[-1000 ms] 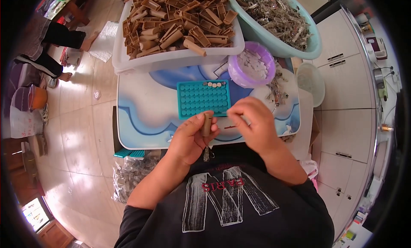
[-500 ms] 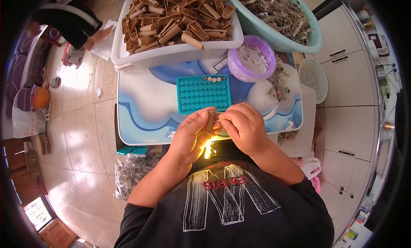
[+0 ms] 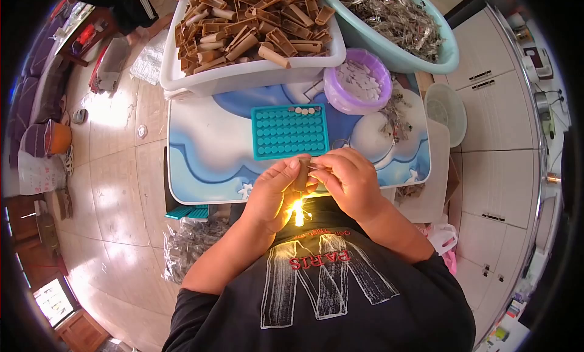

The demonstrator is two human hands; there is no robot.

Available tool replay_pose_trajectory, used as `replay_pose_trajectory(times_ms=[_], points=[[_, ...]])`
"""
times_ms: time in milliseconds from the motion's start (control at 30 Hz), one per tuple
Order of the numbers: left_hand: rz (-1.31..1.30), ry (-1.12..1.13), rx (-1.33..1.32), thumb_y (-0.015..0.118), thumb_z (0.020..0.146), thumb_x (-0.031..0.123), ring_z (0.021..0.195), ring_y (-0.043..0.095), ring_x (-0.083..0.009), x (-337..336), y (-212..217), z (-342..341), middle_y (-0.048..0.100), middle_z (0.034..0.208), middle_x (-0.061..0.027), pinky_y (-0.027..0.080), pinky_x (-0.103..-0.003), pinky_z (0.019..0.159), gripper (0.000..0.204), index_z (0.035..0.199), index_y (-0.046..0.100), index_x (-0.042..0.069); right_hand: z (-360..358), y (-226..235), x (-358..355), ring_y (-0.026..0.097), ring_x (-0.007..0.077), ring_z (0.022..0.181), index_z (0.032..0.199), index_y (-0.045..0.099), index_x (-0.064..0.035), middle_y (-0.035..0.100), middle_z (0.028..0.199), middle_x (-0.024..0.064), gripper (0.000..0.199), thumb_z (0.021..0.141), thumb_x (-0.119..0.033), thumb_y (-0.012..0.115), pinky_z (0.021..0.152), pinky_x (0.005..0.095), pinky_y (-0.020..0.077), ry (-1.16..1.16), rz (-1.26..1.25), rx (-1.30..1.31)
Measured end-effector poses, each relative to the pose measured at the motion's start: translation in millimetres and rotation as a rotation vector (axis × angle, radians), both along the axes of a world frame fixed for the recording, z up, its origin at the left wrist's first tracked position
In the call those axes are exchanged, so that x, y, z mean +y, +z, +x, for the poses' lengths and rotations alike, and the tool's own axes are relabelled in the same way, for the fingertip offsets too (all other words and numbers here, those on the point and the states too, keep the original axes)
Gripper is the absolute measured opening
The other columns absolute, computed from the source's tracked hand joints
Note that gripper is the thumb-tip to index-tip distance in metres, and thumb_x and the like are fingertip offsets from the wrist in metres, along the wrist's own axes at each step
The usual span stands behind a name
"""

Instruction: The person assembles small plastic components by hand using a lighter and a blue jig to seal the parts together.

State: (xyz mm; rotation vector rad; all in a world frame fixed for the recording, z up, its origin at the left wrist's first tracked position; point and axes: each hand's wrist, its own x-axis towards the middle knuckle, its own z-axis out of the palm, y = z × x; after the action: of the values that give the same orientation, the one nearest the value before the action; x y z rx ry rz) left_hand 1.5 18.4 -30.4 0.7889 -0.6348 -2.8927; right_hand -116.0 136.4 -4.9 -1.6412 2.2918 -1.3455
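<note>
Over the table's near edge, my left hand (image 3: 272,185) holds a brown cork-shaped casing (image 3: 302,174) upright between thumb and fingers. Glowing yellow string lights (image 3: 298,213) dangle below it, close to my shirt. At the casing's right side my right hand (image 3: 350,177) is closed in a pinch; what sits between its fingertips is thin and too small to name. Just beyond both hands lies a teal tray (image 3: 253,133) of round pockets, with several small silvery discs in its far right corner.
A white tub (image 3: 255,74) heaped with brown casings stands at the back. Right of it are a purple bowl (image 3: 331,100) of small white pieces and a pale green basin (image 3: 447,57) of tangled wire lights. Loose wire bits (image 3: 398,118) lie on the table (image 3: 207,163).
The casing has tilted more upright and the glowing lights have swung slightly right. At the far left, another person has moved back, mostly out of view.
</note>
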Motion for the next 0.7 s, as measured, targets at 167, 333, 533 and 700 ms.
replay_pose_trajectory(times_ms=[167,333,533,700], points=[[0.008,-0.01,0.019,0.051,0.093,0.022,0.085,0.061,-0.0167,1.1,-3.9,0.2,0.062,0.095,-0.0082,0.049,-0.031,0.084,0.032,0.114,0.052,-0.003,-0.5,2.5,1.8,0.057,0.0273,0.067,0.08,0.059,-0.0022,0.06,0.078,0.0096,0.014,0.07,0.001,0.068,0.059,0.0352,0.0456,0.025,-0.015,0.038],[0.043,0.007,0.058,0.052,0.093,0.021,0.086,0.061,-0.017,5.7,-7.8,-0.1,0.062,0.093,-0.0064,0.048,-0.031,0.084,0.029,0.111,0.054,-0.002,0.0,3.9,0.7,0.055,0.028,0.067,0.08,0.058,-0.0024,0.058,0.076,0.0095,0.013,0.07,0.001,0.066,0.06,0.0364,0.0448,0.058,-0.015,0.12],[0.043,-0.004,-0.006,0.053,0.092,0.02,0.092,0.06,-0.0197,5.0,-2.7,-0.9,0.062,0.096,-0.0086,0.047,-0.034,0.087,0.031,0.114,0.053,-0.003,-0.8,-1.1,0.3,0.055,0.0282,0.068,0.081,0.058,-0.0025,0.058,0.076,0.0095,0.014,0.069,0.001,0.065,0.06,0.0364,0.0446,0.058,-0.029,0.152],[0.039,-0.003,0.021,0.05,0.094,0.02,0.087,0.058,-0.0158,5.7,4.5,-0.8,0.059,0.086,-0.0048,0.046,-0.032,0.086,0.032,0.114,0.051,-0.005,3.2,0.1,1.9,0.057,0.0278,0.066,0.081,0.058,-0.0016,0.059,0.076,0.0102,0.016,0.069,0.003,0.067,0.058,0.0352,0.0453,0.036,-0.078,0.071]])
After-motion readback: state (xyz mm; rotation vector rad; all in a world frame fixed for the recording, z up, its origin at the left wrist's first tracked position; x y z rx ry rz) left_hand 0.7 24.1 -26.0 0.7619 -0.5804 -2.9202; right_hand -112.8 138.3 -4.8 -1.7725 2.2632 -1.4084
